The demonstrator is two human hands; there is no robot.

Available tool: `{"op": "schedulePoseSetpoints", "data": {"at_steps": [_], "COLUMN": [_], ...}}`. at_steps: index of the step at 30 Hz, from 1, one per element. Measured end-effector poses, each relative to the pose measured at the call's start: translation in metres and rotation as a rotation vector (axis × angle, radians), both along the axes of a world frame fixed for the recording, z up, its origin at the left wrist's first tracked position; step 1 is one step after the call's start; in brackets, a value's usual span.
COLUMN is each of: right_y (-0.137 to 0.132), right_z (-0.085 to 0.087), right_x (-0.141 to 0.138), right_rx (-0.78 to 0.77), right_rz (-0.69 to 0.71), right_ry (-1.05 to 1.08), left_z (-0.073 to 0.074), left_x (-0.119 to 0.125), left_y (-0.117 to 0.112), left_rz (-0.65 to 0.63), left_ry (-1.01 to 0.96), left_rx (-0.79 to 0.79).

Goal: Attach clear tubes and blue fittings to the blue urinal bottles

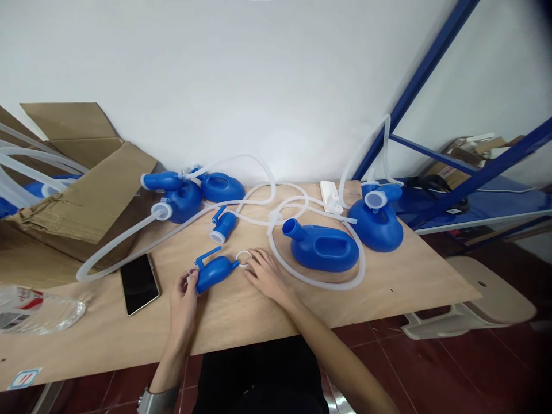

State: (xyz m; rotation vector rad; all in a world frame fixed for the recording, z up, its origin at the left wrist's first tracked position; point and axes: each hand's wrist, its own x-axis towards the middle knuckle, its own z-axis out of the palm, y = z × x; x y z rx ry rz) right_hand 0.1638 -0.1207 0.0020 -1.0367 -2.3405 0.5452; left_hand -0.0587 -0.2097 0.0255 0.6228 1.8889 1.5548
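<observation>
Fingers of the left hand curl closed around a small blue plastic bottle, held just above the plywood tabletop. Spread slightly apart, the fingers of the right hand rest flat on the wood, just beside a clear plastic ring at the bottle's neck. A larger blue bottle lies to the right, ringed by clear tubing; a smartphone lies left.

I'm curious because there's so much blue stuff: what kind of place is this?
Probably a small workshop or packing room: there are blue plastic bottles, clear tubes, an open cardboard box, and a plain wooden worktable.
</observation>
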Motion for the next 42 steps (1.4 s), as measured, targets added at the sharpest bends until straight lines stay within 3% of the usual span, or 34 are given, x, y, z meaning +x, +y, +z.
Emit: {"op": "schedulePoseSetpoints", "data": {"at_steps": [3, 6, 13, 18, 21, 26, 31, 35, 38, 40, 42], "right_y": [-0.002, -0.004, -0.019, -0.027, -0.03, -0.039, -0.045, -0.044, -0.036, -0.024, -0.006], "right_z": [0.001, 0.006, 0.026, 0.038, 0.046, 0.063, 0.071, 0.078, 0.09, 0.097, 0.097], "right_x": [0.004, 0.012, 0.05, 0.068, 0.068, 0.065, 0.07, 0.082, 0.103, 0.126, 0.151], "right_rx": [-0.031, -0.131, -0.284, -0.363, -0.435, -0.515, -0.583, -0.598, -0.517, -0.302, -0.003], "right_rz": [-0.024, -0.061, -0.192, -0.174, -0.108, -0.075, -0.003, -0.03, -0.035, -0.155, -0.362], "right_ry": [0.084, 0.238, 0.546, 0.621, 0.656, 0.702, 0.656, 0.648, 0.595, 0.518, 0.352], "left_z": [0.004, 0.004, -0.003, 0.01, 0.022, 0.045, 0.064, 0.074, 0.079, 0.079, 0.077], "left_x": [0.002, 0.009, 0.029, 0.039, 0.051, 0.083, 0.099, 0.099, 0.099, 0.099, 0.103], "left_y": [0.001, 0.007, 0.011, 0.011, 0.01, 0.004, 0.005, 0.016, 0.032, 0.049, 0.07], "left_rz": [-0.01, -0.117, -0.323, -0.169, -0.182, -0.473, -0.932, -1.103, -1.046, -0.936, -0.825], "left_ry": [0.205, 0.339, 0.421, 0.562, 0.501, 0.105, 0.285, 0.334, 0.27, 0.226, 0.193], "left_rx": [-0.041, -0.073, -0.038, 0.187, 0.339, 0.327, 0.279, 0.287, 0.294, 0.304, 0.325]}}
